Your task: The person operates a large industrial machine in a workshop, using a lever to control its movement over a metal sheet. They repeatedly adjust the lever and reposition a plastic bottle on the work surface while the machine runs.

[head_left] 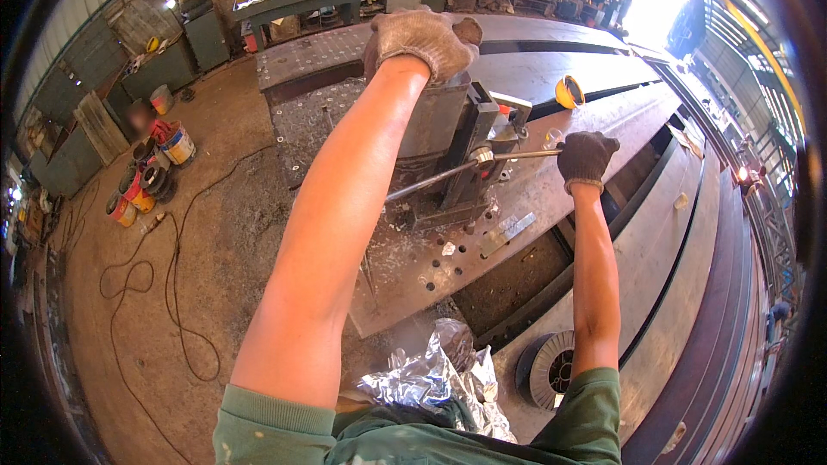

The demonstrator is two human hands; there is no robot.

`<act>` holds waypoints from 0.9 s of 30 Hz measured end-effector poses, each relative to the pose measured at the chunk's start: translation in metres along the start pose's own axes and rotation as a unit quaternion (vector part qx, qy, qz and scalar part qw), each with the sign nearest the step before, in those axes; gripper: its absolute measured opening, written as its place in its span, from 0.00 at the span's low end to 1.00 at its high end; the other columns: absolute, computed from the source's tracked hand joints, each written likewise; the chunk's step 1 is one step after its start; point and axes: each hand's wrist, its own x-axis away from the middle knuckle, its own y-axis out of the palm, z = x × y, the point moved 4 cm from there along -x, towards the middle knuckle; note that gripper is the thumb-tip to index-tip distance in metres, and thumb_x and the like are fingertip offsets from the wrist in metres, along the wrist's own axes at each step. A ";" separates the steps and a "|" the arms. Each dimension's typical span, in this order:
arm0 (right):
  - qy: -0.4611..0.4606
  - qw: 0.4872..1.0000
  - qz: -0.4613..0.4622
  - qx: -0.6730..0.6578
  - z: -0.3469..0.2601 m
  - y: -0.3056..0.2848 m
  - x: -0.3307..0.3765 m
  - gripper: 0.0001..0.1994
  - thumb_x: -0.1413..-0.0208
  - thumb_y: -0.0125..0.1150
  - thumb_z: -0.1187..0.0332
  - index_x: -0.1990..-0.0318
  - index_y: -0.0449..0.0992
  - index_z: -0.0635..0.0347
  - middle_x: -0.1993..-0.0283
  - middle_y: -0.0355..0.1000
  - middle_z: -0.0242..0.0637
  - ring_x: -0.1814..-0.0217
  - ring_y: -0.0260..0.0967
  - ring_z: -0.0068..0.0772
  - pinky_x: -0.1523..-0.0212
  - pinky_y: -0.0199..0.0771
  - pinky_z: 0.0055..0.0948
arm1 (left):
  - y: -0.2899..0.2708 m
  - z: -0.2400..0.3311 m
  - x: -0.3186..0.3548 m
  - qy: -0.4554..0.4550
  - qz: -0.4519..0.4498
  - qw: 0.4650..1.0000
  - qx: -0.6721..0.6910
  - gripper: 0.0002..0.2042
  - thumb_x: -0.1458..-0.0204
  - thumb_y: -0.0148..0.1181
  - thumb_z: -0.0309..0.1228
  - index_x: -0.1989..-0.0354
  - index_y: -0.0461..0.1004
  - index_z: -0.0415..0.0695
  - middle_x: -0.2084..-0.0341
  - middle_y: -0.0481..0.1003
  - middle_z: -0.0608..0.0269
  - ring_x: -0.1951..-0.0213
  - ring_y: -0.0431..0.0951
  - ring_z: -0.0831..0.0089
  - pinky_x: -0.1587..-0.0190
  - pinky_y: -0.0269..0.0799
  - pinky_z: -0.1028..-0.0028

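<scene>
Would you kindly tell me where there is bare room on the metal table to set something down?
Bare metal table shows left of the yellow helmet, and right of the right elbow. It is crowded around the metal block and the rod that the right hand holds.

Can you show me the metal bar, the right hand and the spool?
Metal bar [527, 155], head view: stretch beside the glove.
Right hand [587, 158], head view: back of the glove.
Spool [541, 370], head view: ribbed face.
</scene>
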 end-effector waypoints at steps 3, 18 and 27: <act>0.009 1.000 -0.027 -0.004 0.000 -0.001 -0.002 0.14 0.40 0.64 0.49 0.70 0.87 0.43 0.68 0.82 0.28 0.58 0.79 0.37 0.55 0.62 0.53 | 0.001 0.000 -0.001 0.001 0.005 1.000 -0.002 0.32 0.49 0.55 0.59 0.37 0.79 0.63 0.41 0.79 0.54 0.38 0.78 0.50 0.38 0.67 0.44; 0.001 1.000 0.005 -0.021 0.001 0.000 -0.001 0.13 0.43 0.65 0.51 0.72 0.87 0.44 0.69 0.82 0.31 0.61 0.79 0.39 0.56 0.63 0.53 | -0.008 0.003 0.005 0.006 -0.036 0.999 -0.013 0.34 0.44 0.53 0.63 0.33 0.76 0.57 0.36 0.76 0.51 0.35 0.75 0.50 0.33 0.65 0.48; -0.063 0.989 0.041 -0.127 0.014 -0.024 0.009 0.19 0.52 0.71 0.39 0.71 0.86 0.44 0.70 0.81 0.33 0.62 0.80 0.42 0.58 0.67 0.51 | -0.007 0.003 0.003 0.000 -0.039 0.999 -0.008 0.33 0.44 0.52 0.63 0.34 0.76 0.60 0.37 0.77 0.54 0.36 0.76 0.50 0.34 0.68 0.47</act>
